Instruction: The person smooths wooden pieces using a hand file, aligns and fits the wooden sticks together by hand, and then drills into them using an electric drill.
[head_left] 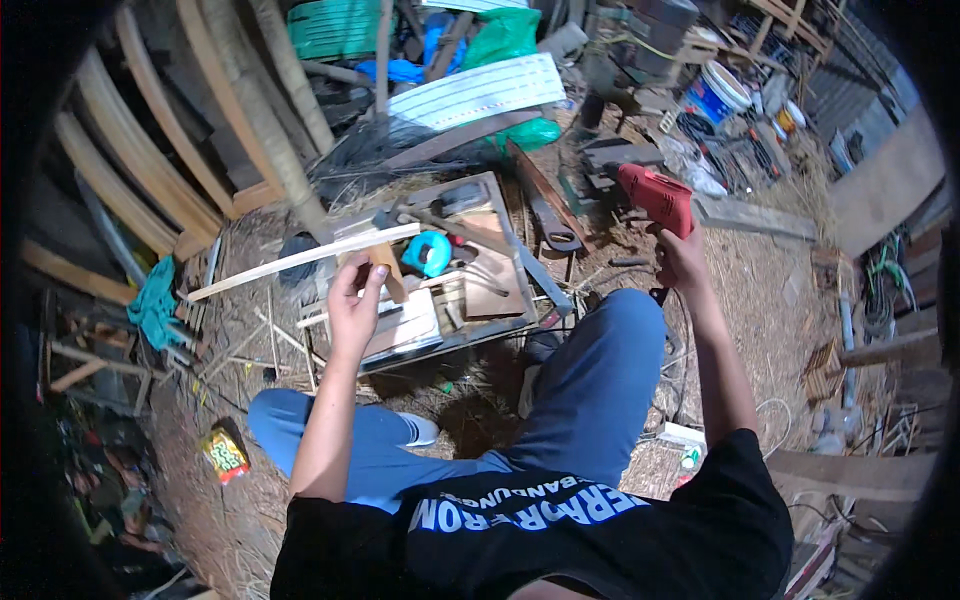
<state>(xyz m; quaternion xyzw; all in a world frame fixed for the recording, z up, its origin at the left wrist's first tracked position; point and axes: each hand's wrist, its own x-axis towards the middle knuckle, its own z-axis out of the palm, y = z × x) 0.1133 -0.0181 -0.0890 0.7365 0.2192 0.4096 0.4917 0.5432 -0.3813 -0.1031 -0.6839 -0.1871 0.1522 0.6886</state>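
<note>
My left hand [355, 300] is closed on a short brown wood piece [388, 272], thumb against its near side. A long pale wooden strip [300, 262] crosses just beyond my fingertips and reaches out to the left. Whether the two pieces are joined, I cannot tell. Off to the right, my right hand [682, 260] grips the handle of a red power drill [655, 195], its front end pointing away and to the left. A low work board [500, 180] lies in front of me, bearing a turquoise tape measure [428, 254] and several wood pieces.
A handsaw [550, 215] leans at the board's right edge. Curved wooden frames [130, 150] and bamboo poles stand at the left, near a teal cloth [155, 305]. A white-and-blue bucket [720, 92] is at the far right. A yellow packet [225, 455] lies on the ground.
</note>
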